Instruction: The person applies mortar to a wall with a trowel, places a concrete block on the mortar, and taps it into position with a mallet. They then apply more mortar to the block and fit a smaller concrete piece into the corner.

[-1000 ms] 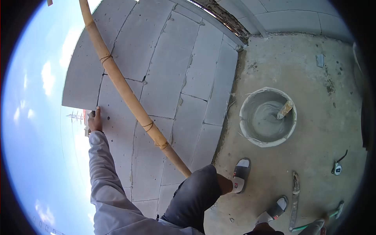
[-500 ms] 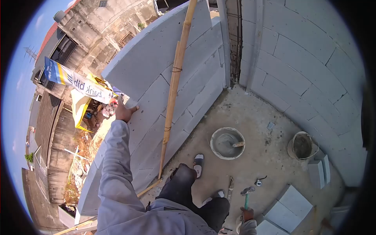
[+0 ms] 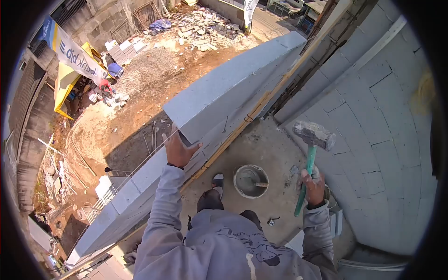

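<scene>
My right hand (image 3: 313, 187) grips a hammer (image 3: 314, 135) by its green handle, the dusty grey head raised above the floor. My left hand (image 3: 179, 150) is at the near end of a pale grey block (image 3: 219, 84) on top of the low wall. Its fingers are spread, the thumb out to the right, and it appears to touch the block's end. Beyond that end the wall top (image 3: 109, 219) steps down a course toward me. A bamboo pole (image 3: 254, 112) leans along the wall's inner side.
On the floor stands a bucket of wet mortar (image 3: 238, 190) with a tool handle in it. A tape measure (image 3: 272, 222) lies nearby. A tall block wall (image 3: 373, 135) rises at right. Outside the low wall, the ground drops well below, where a person in red (image 3: 105, 86) is near a yellow canopy (image 3: 65, 88).
My right hand has lifted the hammer from low near the floor up beside the tall wall. The view has shifted over the wall's top, and my left hand stays at the block's end.
</scene>
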`<state>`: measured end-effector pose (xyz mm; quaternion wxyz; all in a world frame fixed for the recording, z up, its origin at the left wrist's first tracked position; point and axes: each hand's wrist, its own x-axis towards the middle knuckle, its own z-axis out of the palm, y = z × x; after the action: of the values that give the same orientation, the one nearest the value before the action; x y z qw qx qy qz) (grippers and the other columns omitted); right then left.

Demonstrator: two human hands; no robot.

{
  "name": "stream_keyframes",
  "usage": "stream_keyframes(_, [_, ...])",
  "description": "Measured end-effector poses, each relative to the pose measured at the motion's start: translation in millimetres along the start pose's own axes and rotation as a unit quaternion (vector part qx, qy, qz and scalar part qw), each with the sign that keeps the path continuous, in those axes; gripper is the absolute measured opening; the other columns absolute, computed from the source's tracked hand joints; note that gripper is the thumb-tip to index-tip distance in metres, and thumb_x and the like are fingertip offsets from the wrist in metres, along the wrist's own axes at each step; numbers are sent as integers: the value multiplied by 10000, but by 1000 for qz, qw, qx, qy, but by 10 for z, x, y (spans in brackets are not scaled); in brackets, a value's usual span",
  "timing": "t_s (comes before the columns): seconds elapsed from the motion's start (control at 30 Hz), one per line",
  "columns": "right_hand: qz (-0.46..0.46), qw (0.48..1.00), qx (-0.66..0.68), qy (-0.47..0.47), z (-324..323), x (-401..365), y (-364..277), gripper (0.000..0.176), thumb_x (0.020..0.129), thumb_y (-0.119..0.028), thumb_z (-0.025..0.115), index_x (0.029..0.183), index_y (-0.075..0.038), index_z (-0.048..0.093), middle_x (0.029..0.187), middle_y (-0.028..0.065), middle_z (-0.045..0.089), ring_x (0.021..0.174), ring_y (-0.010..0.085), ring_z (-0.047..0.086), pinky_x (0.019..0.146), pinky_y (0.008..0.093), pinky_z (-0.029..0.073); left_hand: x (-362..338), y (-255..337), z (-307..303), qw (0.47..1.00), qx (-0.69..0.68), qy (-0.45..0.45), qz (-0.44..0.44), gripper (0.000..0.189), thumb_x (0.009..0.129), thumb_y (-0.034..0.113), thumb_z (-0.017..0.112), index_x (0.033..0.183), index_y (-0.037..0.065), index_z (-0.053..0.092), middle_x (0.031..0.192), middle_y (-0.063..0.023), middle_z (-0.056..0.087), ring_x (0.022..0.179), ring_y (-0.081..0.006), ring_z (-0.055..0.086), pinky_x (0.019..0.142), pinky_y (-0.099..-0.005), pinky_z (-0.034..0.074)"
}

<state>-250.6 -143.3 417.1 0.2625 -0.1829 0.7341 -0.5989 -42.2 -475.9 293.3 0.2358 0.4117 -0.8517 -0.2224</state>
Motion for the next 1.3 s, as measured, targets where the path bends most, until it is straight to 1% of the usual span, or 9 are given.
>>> stream_keyframes(0.37, [-79,980,-169,-72,520,1542,-1600,314,885,-355,518,783,-62,468,569,-24,411,406,56,379,373,228,305,57,-101,-7,998,35,-1,55,908,556,339,808,1247,-7,332,1216,-162,451,1138,-312,439,1037,-523,220])
stream_keyframes(0.5, [-91,964,-247,-36,504,2033,-1581,353,890,-368,490,817,-23,492,576,22,455,416,108,426,402,289,351,73,-133,9,998,37,-28,51,913,548,337,812,1239,-26,338,1224,-185,439,1150,-350,417,1029,-517,241])
stream_keyframes(0.57, [-208,900,-382,19,476,2246,-1415,372,897,-393,475,764,-45,474,531,-5,402,372,105,393,356,268,333,76,-134,33,998,37,-30,49,918,548,342,811,1236,-35,335,1219,-201,437,1144,-388,408,1018,-514,257])
stream_keyframes(0.8, [-84,920,-381,-38,526,2190,-1539,367,894,-389,480,793,-36,503,551,-1,397,427,107,412,379,279,343,69,-277,145,998,14,-11,55,923,549,362,805,1213,-68,332,1170,-255,440,1120,-469,385,970,-502,316])
stream_keyframes(0.87, [-142,887,-440,6,516,2255,-1637,483,873,-439,456,893,34,554,791,225,594,796,382,576,700,428,419,66,-240,120,998,13,-15,57,910,541,350,811,1205,-64,347,1155,-248,448,1111,-468,390,966,-505,320])
stream_keyframes(1.1, [-181,878,-439,60,627,2263,-1745,481,876,-437,448,877,33,547,786,219,598,805,376,572,716,437,417,117,-120,7,996,5,4,90,841,501,275,833,1160,-36,411,1060,-223,481,1061,-456,422,972,-516,316])
stream_keyframes(1.2, [-190,810,-554,27,549,2448,-1433,453,879,-417,454,860,28,538,738,205,591,694,338,584,661,423,437,126,-73,-42,996,4,4,89,837,497,264,833,1157,-32,412,1048,-216,493,1036,-435,448,981,-525,303])
stream_keyframes(1.27, [-30,898,-440,-7,595,2317,-1612,420,884,-393,464,845,20,529,656,154,564,546,255,568,551,387,444,143,-88,-25,996,1,10,92,839,494,261,834,1158,-29,412,1039,-210,500,1019,-425,463,984,-527,298])
stream_keyframes(1.3, [-30,898,-440,-7,611,2257,-1637,420,884,-393,464,845,20,529,656,154,564,546,255,568,551,387,444,128,-107,-33,995,3,8,97,840,492,258,836,1159,-27,412,1031,-204,507,1002,-414,477,986,-529,293])
